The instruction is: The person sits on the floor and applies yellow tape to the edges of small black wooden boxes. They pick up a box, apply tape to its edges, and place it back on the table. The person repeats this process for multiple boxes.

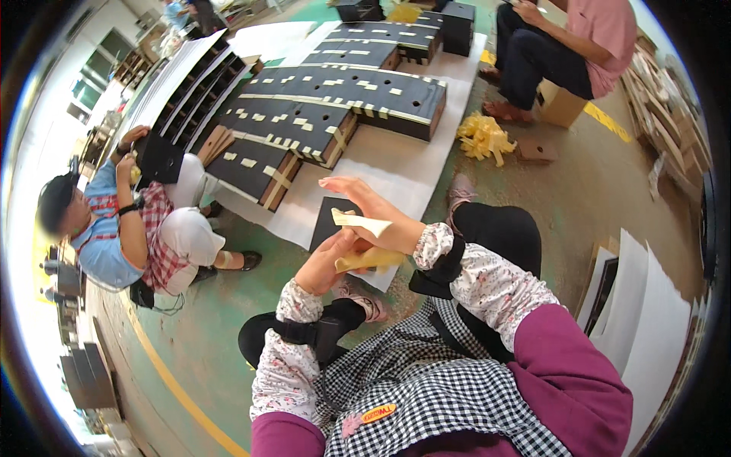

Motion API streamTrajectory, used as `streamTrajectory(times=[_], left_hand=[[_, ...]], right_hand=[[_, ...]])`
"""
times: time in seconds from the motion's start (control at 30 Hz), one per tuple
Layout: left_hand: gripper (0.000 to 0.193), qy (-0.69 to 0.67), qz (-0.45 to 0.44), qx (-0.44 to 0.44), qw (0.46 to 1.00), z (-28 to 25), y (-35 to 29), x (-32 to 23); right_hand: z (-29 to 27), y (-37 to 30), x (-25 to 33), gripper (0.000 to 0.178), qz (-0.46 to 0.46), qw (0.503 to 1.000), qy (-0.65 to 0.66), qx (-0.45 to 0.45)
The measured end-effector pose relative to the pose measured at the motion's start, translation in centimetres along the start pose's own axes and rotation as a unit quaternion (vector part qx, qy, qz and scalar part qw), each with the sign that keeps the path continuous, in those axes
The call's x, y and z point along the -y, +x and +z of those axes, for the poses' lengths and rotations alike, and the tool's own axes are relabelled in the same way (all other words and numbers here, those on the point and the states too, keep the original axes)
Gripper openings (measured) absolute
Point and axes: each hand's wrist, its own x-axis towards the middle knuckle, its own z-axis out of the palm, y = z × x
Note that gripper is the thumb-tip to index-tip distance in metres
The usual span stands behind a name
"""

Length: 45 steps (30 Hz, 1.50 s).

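Observation:
My left hand is closed, its fingertips pinching pale yellow tape-like strips. The upper strip stretches across toward my right palm, and a lower, wider strip hangs below the fingers. My right hand is close against the left, its fingers stretched out and its thumb partly hidden by the strips. Just beyond my hands a small black panel lies on the white sheet, partly covered by my fingers.
Black box-like pieces with pale tape bits cover the sheet ahead. At left a seated co-worker handles a dark panel; another person sits far right. Crumpled yellow strips lie on the floor; white boards lean at right.

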Motion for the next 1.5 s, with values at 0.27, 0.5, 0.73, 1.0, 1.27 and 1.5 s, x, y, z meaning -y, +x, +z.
streamTrajectory(times=[0.27, 0.5, 0.73, 1.0, 1.27, 1.5], left_hand=[[0.040, 0.090, 0.222, -0.244, 0.940, -7.9, -14.1, -5.2], [0.039, 0.075, 0.248, -0.510, 0.820, -18.6, -31.1, 1.6], [0.026, 0.661, -0.130, -0.549, 0.494, -30.7, -38.3, 27.0], [0.040, 0.322, -0.410, -0.522, 0.675, -32.7, -37.0, 35.4], [0.058, 0.076, 0.117, -0.630, 0.764, -23.5, -31.5, 9.3], [0.048, -0.008, 0.187, -0.260, 0.947, -10.8, -16.2, -2.8]], right_hand=[[0.7, 1.2, -2.5, 0.035, 0.185, 0.966, 0.157, 0.090], [1.0, 2.8, -4.6, 0.037, 0.183, 0.971, -0.137, 0.066], [0.8, 1.9, -11.3, 0.048, 0.215, 0.938, -0.262, 0.075], [1.4, 2.5, -11.5, 0.065, 0.290, 0.900, -0.241, 0.218], [3.7, 0.7, -9.3, 0.061, 0.437, 0.893, 0.011, 0.107], [4.0, 0.2, 1.3, 0.035, 0.033, 0.993, -0.099, 0.058]])
